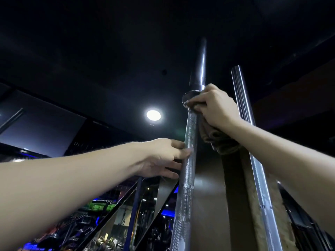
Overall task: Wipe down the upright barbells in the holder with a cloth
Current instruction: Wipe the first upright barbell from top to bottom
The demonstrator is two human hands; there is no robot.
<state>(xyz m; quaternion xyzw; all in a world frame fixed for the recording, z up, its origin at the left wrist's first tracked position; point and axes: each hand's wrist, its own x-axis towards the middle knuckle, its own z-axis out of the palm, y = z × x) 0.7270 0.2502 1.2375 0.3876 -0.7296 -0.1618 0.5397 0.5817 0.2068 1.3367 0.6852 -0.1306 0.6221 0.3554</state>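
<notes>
The near barbell (188,160) stands upright in the middle of the view, its collar high up. The left hand (163,158) curls its fingers around the barbell's rough shaft, below the collar. The right hand (215,107) grips a brown cloth (215,138) bunched against the barbell just under the collar. A second barbell (246,124) rises just right of it.

The holder lay below the view, unseen; two barbells, one (188,160) knurled, one (253,160) smooth at three o'clock, stood upright.
</notes>
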